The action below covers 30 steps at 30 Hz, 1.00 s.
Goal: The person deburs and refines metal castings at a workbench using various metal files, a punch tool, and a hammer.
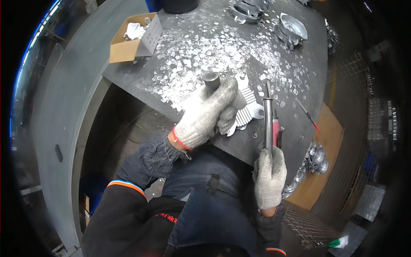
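My left hand [201, 113], in a white knit glove, is closed round a short dark metal cylinder [211, 81] whose round end sticks up above the fingers. Under and beside that hand lies a silver finned metal casting [245, 112] on the table; the hand hides part of it. My right hand [270, 177], gloved too, is closed on the near end of a slim metal rod tool [268, 124] with a collar and a narrow tip pointing away from me. Just right of the rod lies a red-handled tool [275, 128], partly hidden.
Small silver metal scraps [205, 55] are strewn over the dark table [160, 100]. An open cardboard box [147, 40] stands at the far left. Round metal castings [293, 30] sit at the far right. A thin red-ended tool [308, 115] lies by the right edge, above shiny metal parts [316, 158].
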Each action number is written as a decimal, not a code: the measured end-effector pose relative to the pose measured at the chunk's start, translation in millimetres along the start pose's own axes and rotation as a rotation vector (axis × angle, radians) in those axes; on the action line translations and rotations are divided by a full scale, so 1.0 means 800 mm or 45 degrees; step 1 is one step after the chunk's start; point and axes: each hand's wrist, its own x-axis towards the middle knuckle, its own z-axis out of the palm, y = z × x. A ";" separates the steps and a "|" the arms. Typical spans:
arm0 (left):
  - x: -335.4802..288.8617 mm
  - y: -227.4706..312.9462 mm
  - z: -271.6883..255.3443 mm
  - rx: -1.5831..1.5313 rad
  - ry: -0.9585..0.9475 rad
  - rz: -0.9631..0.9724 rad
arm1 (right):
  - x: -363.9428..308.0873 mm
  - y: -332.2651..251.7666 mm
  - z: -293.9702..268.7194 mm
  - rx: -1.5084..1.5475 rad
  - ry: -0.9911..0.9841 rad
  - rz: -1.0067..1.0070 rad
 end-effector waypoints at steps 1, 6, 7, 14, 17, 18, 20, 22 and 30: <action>-0.002 -0.010 0.003 -0.023 0.031 -0.035 | -0.002 -0.001 -0.002 0.028 -0.009 0.010; -0.003 -0.038 0.001 0.007 0.001 0.030 | -0.010 -0.010 -0.010 0.066 -0.004 0.018; -0.003 -0.040 -0.001 -0.042 0.031 0.028 | -0.011 -0.011 -0.011 0.112 -0.012 0.048; -0.001 -0.060 -0.007 0.335 -0.137 0.385 | -0.033 -0.029 -0.012 0.248 -0.006 -0.050; 0.005 -0.080 -0.002 -0.123 -0.127 0.050 | -0.066 -0.063 -0.021 0.421 0.176 -0.500; 0.005 -0.085 -0.002 0.015 -0.152 0.167 | -0.069 -0.077 -0.030 0.666 0.054 -0.667; 0.004 -0.091 -0.003 0.489 -0.227 0.550 | -0.075 -0.102 -0.049 0.844 -0.233 -1.031; 0.000 -0.091 -0.007 0.657 -0.237 0.615 | -0.076 -0.114 -0.056 0.616 -0.339 -1.113; -0.009 -0.071 -0.003 0.969 -0.185 0.513 | -0.062 -0.078 -0.016 -0.588 -0.085 -0.484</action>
